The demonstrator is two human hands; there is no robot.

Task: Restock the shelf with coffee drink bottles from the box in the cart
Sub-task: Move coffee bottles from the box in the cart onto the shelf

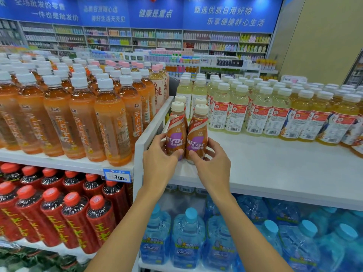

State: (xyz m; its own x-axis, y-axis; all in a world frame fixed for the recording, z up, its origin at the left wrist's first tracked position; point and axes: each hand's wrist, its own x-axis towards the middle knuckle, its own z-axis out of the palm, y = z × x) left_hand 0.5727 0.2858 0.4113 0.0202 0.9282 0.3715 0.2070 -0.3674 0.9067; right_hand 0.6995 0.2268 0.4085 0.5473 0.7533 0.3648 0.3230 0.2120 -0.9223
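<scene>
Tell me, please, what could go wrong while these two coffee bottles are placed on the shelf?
The left coffee bottle and right coffee bottle are near the front edge of the shelf; released carelessly, either might tip off.
Pushed back, they could knock the coffee bottles behind.
The left hand sits close to the white divider and may snag.

The left coffee bottle [175,134] and the right coffee bottle [197,138] each carry the brand NESCAFE in white letters on the front label. The blue price tag [117,176] on the shelf edge [59,163] reads 3.00. The blue banner [155,13] above the rear shelving reads 健康是重点, and the red bottles [74,222] carry 王老吉 in yellow characters.
</scene>
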